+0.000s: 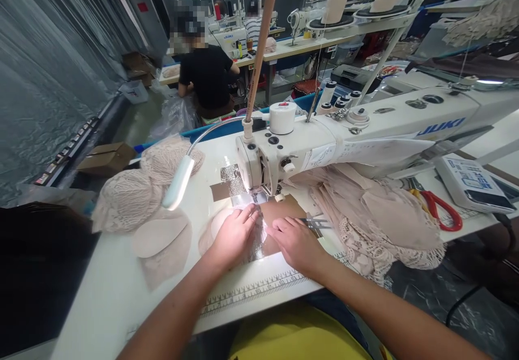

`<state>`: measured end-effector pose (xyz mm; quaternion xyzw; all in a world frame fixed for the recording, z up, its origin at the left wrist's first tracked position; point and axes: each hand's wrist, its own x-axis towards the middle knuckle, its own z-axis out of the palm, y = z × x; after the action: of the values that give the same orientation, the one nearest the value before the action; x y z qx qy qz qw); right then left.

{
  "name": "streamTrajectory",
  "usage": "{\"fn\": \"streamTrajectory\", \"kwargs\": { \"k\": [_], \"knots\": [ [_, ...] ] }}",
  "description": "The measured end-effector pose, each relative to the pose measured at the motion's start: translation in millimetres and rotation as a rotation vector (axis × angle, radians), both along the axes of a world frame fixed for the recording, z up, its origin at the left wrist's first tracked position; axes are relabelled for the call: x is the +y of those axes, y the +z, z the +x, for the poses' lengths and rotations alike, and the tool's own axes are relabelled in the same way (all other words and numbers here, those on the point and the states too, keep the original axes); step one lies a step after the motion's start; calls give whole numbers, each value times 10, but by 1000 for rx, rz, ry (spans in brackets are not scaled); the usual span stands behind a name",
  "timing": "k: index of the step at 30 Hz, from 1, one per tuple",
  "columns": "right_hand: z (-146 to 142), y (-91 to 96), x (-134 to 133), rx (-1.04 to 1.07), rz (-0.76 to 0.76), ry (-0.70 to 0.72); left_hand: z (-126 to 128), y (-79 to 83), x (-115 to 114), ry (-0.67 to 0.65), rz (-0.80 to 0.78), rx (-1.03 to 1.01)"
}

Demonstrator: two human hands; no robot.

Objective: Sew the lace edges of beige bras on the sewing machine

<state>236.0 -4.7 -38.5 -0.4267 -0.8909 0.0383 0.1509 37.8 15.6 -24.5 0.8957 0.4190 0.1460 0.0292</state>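
Under the needle of the sewing machine (259,160) lies a beige fabric piece (207,234) with a rounded cup and a pale lace edge. My left hand (237,233) rests flat on this piece, fingers stretched toward the presser foot. To the right, my right hand (299,244) has its fingers curled, with thumb and forefinger pinched at the lace edge just in front of the needle. What lies under its palm is hidden. Metal thread snips (318,223) lie just beyond my right knuckles, apart from the fingers.
Stacked lace cups (130,198) and a loose cup piece (162,238) lie left. A beige lace garment heap (377,219), red-handled scissors (444,211) and a white box (472,184) are right. A lamp (178,182) leans beside the machine head. A person (208,76) sits beyond.
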Motion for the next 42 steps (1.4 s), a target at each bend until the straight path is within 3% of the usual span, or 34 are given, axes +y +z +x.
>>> {"fn": "streamTrajectory", "kwargs": {
  "k": [4,7,21,28,42],
  "knots": [
    [0,-18,-6,15,35,5,3,-33,16,-83,41,160],
    [2,-41,-8,38,61,5,9,-54,12,-70,54,204],
    [-21,-61,-20,65,62,-12,57,-14,-18,35,23,37],
    [-29,-39,-2,26,39,-17,-8,42,10,-8,-37,-40],
    [-43,10,44,-13,-5,-19,-71,22,93,-58,-19,48]
  ]
}}
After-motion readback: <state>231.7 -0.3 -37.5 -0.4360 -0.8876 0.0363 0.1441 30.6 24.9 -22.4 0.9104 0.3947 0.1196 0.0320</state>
